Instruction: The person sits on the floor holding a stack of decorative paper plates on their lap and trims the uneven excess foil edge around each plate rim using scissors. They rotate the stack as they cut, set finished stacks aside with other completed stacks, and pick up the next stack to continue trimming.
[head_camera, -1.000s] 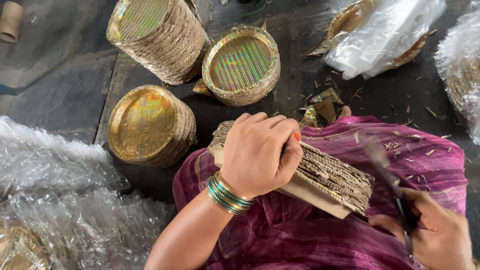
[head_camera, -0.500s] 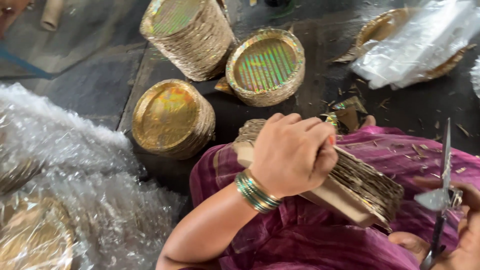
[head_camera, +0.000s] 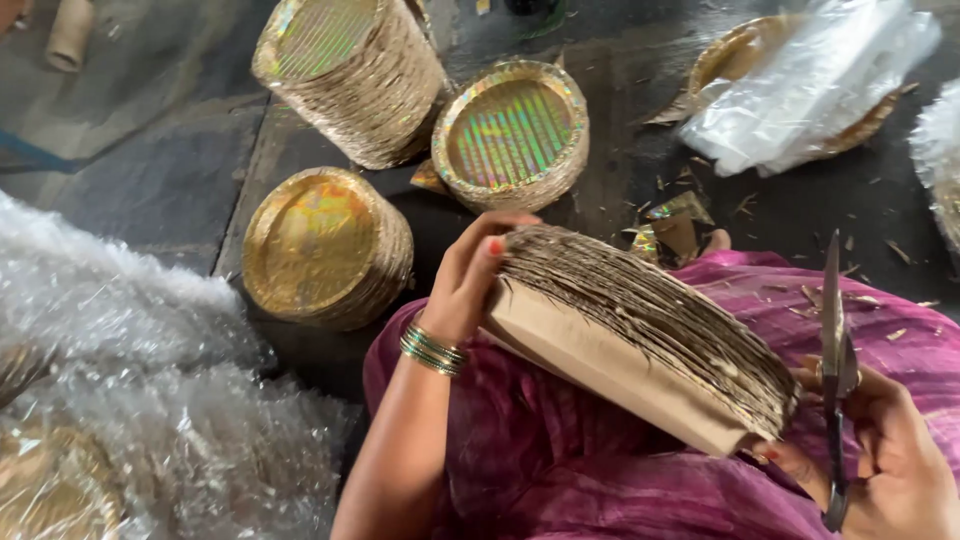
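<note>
A thick stack of brown paper plates (head_camera: 640, 335) lies tilted on its edge across my lap, over magenta cloth (head_camera: 560, 470). My left hand (head_camera: 470, 275), green bangles at the wrist, grips the stack's left end with the thumb on the rim. My right hand (head_camera: 890, 450) holds a pair of scissors (head_camera: 835, 370) with the blades pointing up, and its fingers also touch the stack's lower right end.
Three stacks of shiny gold plates stand on the dark floor: one at top left (head_camera: 350, 75), one in the middle (head_camera: 512, 132), one at left (head_camera: 325, 245). Crinkled clear plastic (head_camera: 130, 400) fills the lower left. A plastic bag (head_camera: 800, 75) lies over plates at top right.
My left hand slid from the top of the stack to its left end, baring the plate edges. The scissors came upright and nearer the stack's right end.
</note>
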